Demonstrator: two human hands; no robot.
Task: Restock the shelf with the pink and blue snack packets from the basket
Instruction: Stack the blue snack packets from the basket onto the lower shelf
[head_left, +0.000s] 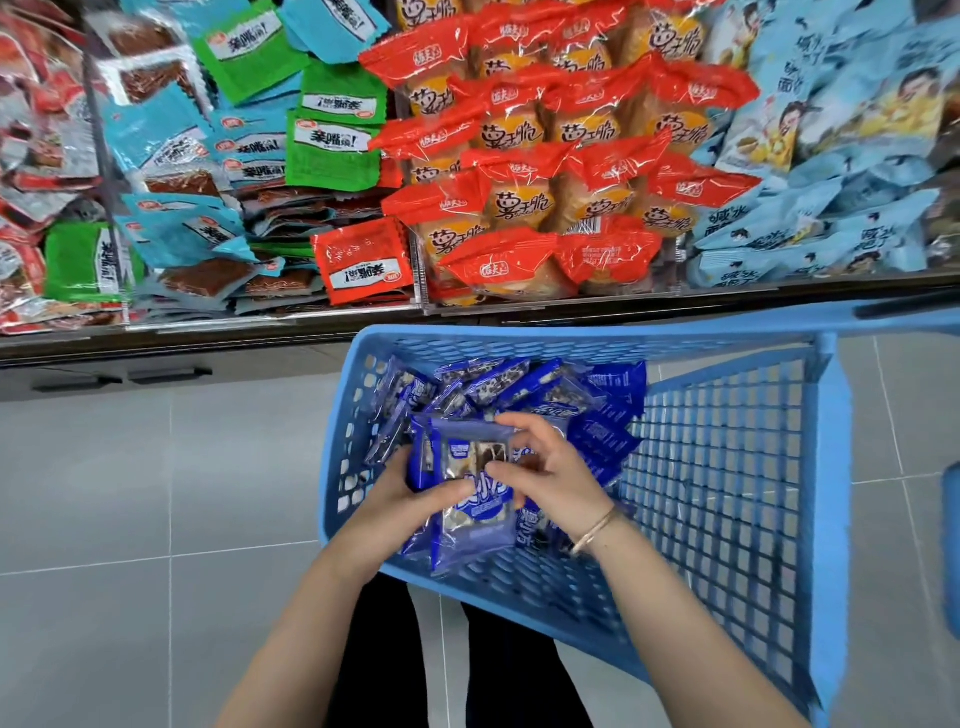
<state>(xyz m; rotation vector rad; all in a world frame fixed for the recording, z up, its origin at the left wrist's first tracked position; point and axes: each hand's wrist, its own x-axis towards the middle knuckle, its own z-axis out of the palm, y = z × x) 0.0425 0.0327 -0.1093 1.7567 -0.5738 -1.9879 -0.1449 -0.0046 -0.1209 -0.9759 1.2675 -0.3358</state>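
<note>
Over the light blue plastic mesh basket (727, 467), both hands clamp a small stack of blue snack packets (470, 499): left hand (400, 506) underneath, right hand (545, 478) on top. More blue packets (519, 389) lie at the basket's far end. Beyond, the shelf (208, 338) is piled with red-wrapped cakes (545, 156).

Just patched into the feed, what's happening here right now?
A person is standing over a blue plastic basket in front of a snack shelf. Both hands are down in the basket: the left hand and the right hand together grip a small stack of blue snack packets, with more blue packets loose behind them. The held stack is not yet lifted toward the shelf, which holds red, green and light-blue packets. No pink packets are visible in the basket.
</note>
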